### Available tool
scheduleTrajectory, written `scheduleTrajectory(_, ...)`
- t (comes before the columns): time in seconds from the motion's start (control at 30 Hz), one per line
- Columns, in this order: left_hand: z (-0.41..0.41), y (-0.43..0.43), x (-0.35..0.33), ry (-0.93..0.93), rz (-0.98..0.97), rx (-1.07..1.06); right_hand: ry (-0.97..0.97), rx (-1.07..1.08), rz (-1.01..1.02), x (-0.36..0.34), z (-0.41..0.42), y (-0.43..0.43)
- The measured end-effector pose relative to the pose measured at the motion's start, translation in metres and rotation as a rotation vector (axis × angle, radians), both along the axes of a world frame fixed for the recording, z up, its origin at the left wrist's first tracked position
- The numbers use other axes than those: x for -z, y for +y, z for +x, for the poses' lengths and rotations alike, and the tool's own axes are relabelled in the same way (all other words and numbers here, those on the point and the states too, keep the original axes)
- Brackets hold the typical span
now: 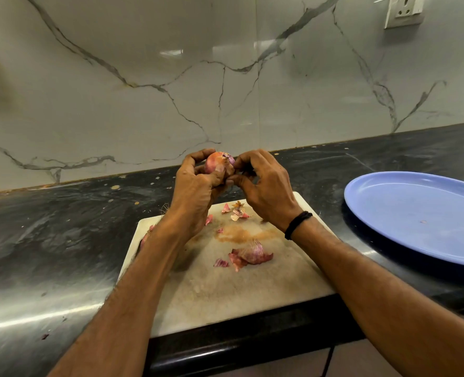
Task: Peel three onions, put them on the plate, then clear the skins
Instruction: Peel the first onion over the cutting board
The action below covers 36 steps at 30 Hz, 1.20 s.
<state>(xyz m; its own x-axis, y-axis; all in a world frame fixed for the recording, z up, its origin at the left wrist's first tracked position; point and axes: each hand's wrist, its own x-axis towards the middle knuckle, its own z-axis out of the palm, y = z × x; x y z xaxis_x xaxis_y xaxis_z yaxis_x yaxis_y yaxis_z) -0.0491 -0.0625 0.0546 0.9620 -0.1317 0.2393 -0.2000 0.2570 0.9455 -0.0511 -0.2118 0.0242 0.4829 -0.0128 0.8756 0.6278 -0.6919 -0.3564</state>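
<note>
On the left, dark counter (48,240), scuffed and speckled, below a veined marble wall (143,50). Just right of that, left hand (195,191) raised over the far edge of the board (225,295), fingers and thumb curled round an onion (217,161), held in the air, clear of board and plate. Against the onion's right side, right hand (263,186), thumb and fingertips pinching the onion's loose outer layer; black band (297,224) on that wrist. Down on the stained board, pink skins (252,254): small scraps near the far edge, one larger curled piece with shreds nearer the middle. Farther right, blue plate (416,213) on the counter, apart from the board. Top right, wall socket (403,10).
</note>
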Motion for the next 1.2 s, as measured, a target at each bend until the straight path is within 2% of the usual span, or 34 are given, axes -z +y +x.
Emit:
scheduleTrajectory(0.63, 0.000, -0.002, 0.003, -0.010, 0.042, -0.062, 0.032, -0.053, -0.058, 0.000, -0.005, 0.001)
scheduleTrajectory(0.8, 0.000, 0.001, 0.003, -0.038, 0.111, -0.055, -0.001, -0.007, 0.031, -0.004, -0.006, 0.001)
scheduleTrajectory(0.97, 0.000, 0.004, 0.000, 0.034, 0.084, -0.013, -0.012, 0.120, 0.155, -0.007, -0.007, -0.005)
scheduleTrajectory(1.1, -0.002, 0.003, -0.003, 0.068, 0.027, 0.013, 0.080, 0.220, 0.229, -0.005, -0.004, -0.009)
scheduleTrajectory(1.2, -0.004, 0.003, -0.005, 0.068, 0.026, 0.016, 0.151, 0.125, 0.153, -0.006, -0.006, -0.007)
